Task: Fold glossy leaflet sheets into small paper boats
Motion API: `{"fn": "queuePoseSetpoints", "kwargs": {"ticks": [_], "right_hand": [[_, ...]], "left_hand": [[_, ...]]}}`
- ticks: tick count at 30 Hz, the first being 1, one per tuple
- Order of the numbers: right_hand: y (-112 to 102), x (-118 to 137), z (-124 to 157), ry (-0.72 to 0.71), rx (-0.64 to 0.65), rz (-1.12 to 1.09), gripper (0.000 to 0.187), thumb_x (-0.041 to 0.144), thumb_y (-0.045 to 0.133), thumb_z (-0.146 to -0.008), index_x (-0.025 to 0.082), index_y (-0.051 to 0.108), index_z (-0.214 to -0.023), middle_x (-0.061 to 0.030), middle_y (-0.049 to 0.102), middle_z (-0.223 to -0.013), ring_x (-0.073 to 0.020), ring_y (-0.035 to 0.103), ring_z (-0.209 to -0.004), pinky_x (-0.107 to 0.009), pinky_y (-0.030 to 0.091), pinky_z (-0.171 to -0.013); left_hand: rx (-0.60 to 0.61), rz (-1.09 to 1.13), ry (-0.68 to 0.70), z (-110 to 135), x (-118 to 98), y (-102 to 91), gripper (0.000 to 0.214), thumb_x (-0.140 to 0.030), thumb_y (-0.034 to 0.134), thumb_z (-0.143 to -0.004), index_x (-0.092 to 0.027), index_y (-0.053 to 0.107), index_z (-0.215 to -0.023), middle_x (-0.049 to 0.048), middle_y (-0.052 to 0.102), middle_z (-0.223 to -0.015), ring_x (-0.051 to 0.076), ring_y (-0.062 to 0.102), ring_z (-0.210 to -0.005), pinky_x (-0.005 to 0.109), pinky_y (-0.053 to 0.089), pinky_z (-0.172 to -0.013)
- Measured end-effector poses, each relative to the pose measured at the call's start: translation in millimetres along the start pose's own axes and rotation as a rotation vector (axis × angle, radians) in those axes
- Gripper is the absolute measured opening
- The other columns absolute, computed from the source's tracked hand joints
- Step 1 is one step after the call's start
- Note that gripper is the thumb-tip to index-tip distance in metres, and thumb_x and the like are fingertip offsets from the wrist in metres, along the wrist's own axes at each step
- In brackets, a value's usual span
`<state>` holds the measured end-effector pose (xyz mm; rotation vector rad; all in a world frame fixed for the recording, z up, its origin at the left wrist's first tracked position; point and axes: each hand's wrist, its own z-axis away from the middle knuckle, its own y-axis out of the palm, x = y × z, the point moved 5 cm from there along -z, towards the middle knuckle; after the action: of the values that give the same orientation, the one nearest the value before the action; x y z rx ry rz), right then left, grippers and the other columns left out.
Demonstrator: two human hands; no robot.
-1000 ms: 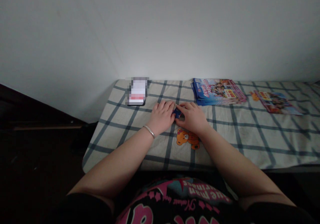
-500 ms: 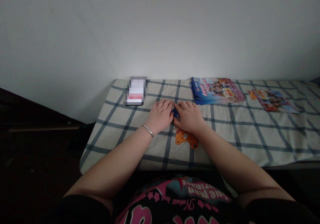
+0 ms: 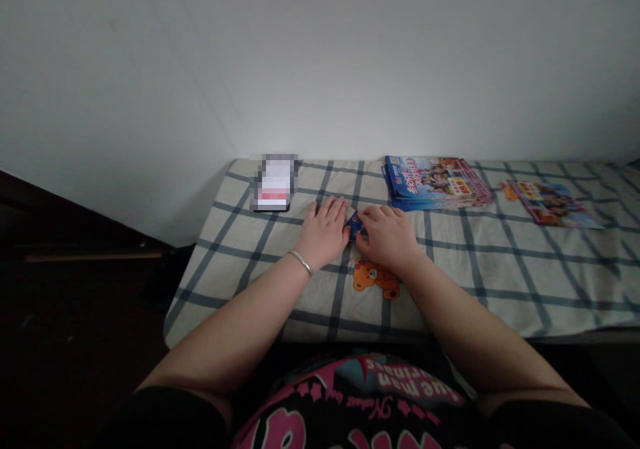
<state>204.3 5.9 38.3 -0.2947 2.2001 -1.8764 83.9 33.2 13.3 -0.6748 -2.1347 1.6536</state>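
Observation:
Both my hands rest on a checked cloth (image 3: 475, 269) covering a table. My left hand (image 3: 325, 232), with a silver bracelet on its wrist, lies palm down with the fingers stretched forward. My right hand (image 3: 389, 235) is curled, its fingertips pinching a small dark blue folded paper (image 3: 355, 224) that sits between the two hands. The left hand's thumb side touches the same paper. Most of the paper is hidden under the fingers.
A blurred phone-like object (image 3: 274, 183) lies at the back left of the cloth. A stack of blue colourful leaflets (image 3: 434, 182) sits at the back right, and one single leaflet (image 3: 550, 203) lies farther right. A bear print (image 3: 376, 277) marks the cloth. A white wall stands behind.
The hands stay together over the small blue paper; the fingers shift slightly and a little more of the paper shows now. The camera view wobbles a bit.

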Motion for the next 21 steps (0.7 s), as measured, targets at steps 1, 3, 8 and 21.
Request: {"fn": "queuePoseSetpoints", "kwargs": {"ticks": [1, 3, 8, 21], "right_hand": [[-0.7, -0.3, 0.8, 0.01, 0.003, 0.004, 0.037, 0.035, 0.046, -0.092, 0.017, 0.065, -0.118, -0.0114, 0.065, -0.115, -0.0264, 0.055, -0.105, -0.038, 0.034, -0.087], [-1.9, -1.4, 2.7, 0.03, 0.015, 0.014, 0.035, 0.034, 0.044, -0.093, 0.017, 0.067, -0.114, -0.0115, 0.066, -0.114, -0.0262, 0.055, -0.104, -0.038, 0.035, -0.085], [-2.5, -8.6, 6.3, 0.049, 0.022, 0.021, 0.034, 0.034, 0.043, -0.095, 0.017, 0.071, -0.101, -0.0111, 0.068, -0.11, -0.0256, 0.056, -0.103, -0.036, 0.037, -0.083], [4.6, -10.1, 5.1, -0.126, -0.094, -0.185, 0.035, 0.025, 0.044, -0.095, 0.02, 0.07, -0.117, -0.0058, 0.069, -0.123, -0.0218, 0.057, -0.106, -0.035, 0.041, -0.092]], "left_hand": [[0.005, 0.001, -0.004, 0.1, 0.4, 0.0, 0.052, -0.031, 0.037, -0.097, -0.01, 0.045, -0.144, 0.0105, 0.041, -0.153, 0.028, 0.035, -0.141, 0.05, 0.029, -0.114], [0.018, 0.006, -0.009, 0.2, 0.9, -0.3, 0.052, -0.032, 0.036, -0.097, -0.011, 0.045, -0.144, 0.0099, 0.04, -0.154, 0.028, 0.034, -0.142, 0.05, 0.028, -0.115], [0.04, 0.011, -0.022, 0.9, 2.4, -1.2, 0.052, -0.034, 0.034, -0.099, -0.013, 0.044, -0.145, 0.0076, 0.039, -0.155, 0.027, 0.033, -0.143, 0.05, 0.027, -0.116], [0.03, 0.052, -0.04, -1.6, 4.8, -3.9, 0.051, -0.039, 0.042, -0.096, -0.018, 0.047, -0.142, 0.0067, 0.044, -0.152, 0.028, 0.035, -0.142, 0.049, 0.03, -0.115]]}}
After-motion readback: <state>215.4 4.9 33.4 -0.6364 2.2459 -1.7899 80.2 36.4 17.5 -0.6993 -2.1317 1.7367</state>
